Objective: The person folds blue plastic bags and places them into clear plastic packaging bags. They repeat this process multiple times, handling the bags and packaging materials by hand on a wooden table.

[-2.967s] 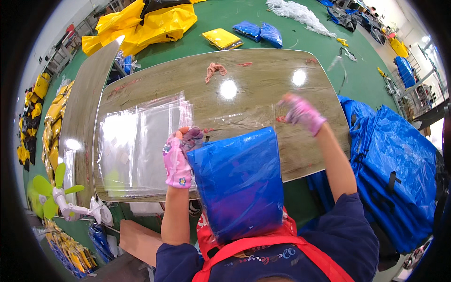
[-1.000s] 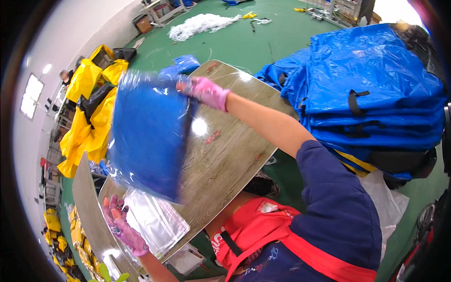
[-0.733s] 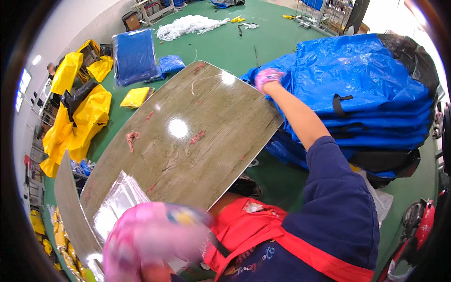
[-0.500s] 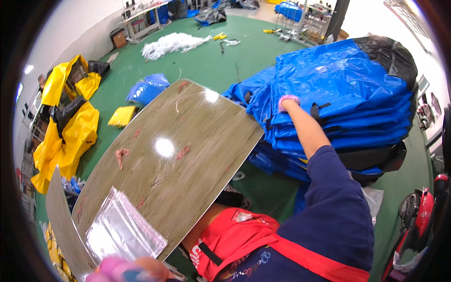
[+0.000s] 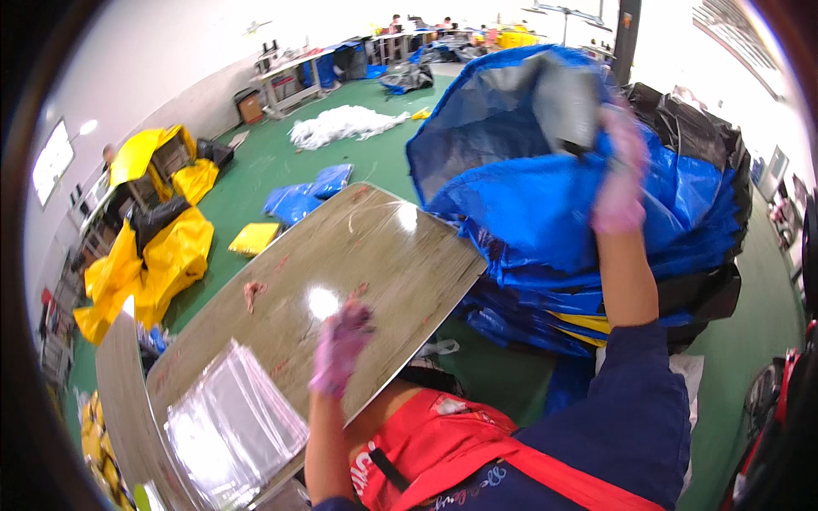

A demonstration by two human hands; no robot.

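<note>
My right hand (image 5: 622, 179), in a pink glove and blurred, grips a blue tarpaulin cover (image 5: 503, 200). The cover is raised off the stack of folded blue covers (image 5: 545, 294) and gapes toward the left, baring its grey lining. Over the near edge of the wood-grain table (image 5: 400, 281) hovers my left hand (image 5: 342, 341), also pink-gloved. Its fingers are smeared by motion and I see nothing held in it. A pile of clear plastic bags (image 5: 239, 426) lies on the table's near left part, left of that hand.
Reddish scraps (image 5: 253, 294) dot the tabletop. On the green floor beyond are blue packets (image 5: 298, 200), a yellow packet (image 5: 254, 239) and a white heap (image 5: 345, 126). Yellow sheeting (image 5: 153, 264) hangs at the left. A red object (image 5: 780, 383) stands at the far right.
My right hand has risen from the stack, lifting a blue cover that now gapes. My left hand has moved up and right from the bottom edge to above the table. The view has shifted.
</note>
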